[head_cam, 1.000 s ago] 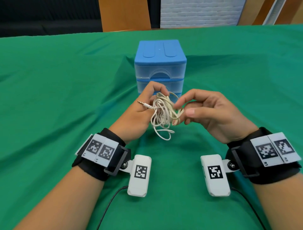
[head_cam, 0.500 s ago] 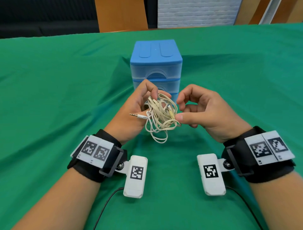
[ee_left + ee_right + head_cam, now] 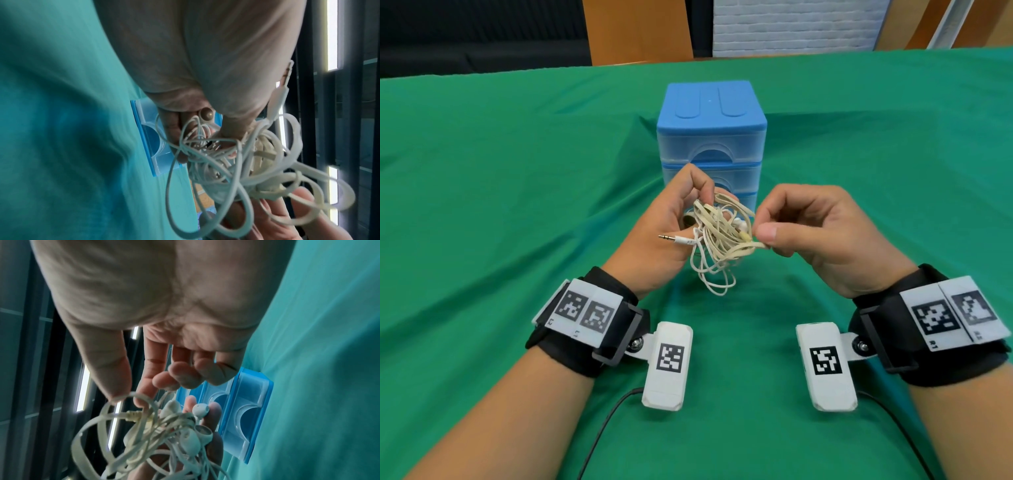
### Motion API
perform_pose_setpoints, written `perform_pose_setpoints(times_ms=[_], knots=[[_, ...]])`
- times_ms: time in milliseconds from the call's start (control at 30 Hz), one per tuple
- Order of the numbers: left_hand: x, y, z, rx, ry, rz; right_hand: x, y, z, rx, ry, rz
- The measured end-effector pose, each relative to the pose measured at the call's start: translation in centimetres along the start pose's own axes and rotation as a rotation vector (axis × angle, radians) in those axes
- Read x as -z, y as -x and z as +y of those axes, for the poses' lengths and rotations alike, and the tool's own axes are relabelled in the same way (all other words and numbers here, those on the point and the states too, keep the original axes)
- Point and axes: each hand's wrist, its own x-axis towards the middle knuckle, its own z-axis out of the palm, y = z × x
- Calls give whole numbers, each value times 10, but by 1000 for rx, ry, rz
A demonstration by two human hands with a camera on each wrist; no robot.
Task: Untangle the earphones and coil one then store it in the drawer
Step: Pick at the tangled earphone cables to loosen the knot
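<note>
A tangled bundle of white and cream earphones (image 3: 717, 236) hangs in the air in front of the blue drawer unit (image 3: 710, 137). My left hand (image 3: 681, 219) holds the bundle from the left, fingers curled round the cords (image 3: 236, 162); the metal jack plug (image 3: 669, 238) sticks out leftward over the thumb. My right hand (image 3: 767, 236) pinches a flat cream cord at the bundle's right side between thumb and forefinger. Loops dangle below both hands. In the right wrist view white earbuds (image 3: 200, 410) lie in the tangle against the left hand's fingers.
The drawer unit (image 3: 246, 418) has three translucent drawers, all closed, and stands on the green tablecloth (image 3: 517, 205) just beyond my hands. Black cables (image 3: 602, 435) run from the wrist cameras toward me. Wooden panels and a white wall stand past the table's far edge.
Both hands with the bundle have come slightly nearer and lower. My right hand has shifted from the middle of the tangle to a pinch on a cream cord at its right edge.
</note>
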Motion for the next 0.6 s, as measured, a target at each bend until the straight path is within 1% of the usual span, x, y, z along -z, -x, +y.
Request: perform_pose_setpoints(times_ms=[167, 267, 333, 367, 433, 533, 600], knots=[[1, 0, 0, 18, -27, 15, 1, 0, -1, 11, -48, -76], [2, -1, -2, 53, -32, 32, 2, 1, -2, -25, -61, -127], [3, -1, -3, 81, -59, 72, 1, 2, 0, -49, -25, -129], [3, -1, -4, 96, -77, 88, 0, 1, 1, -59, -2, -112], [4, -1, -6, 134, -143, 87, -1, 0, 2, -64, 27, -34], [4, 1, -8, 175, -288, -2, 2, -1, 4, -56, 78, 99], [4, 3, -8, 179, -400, -78, 4, -2, 5, -39, 104, 141]])
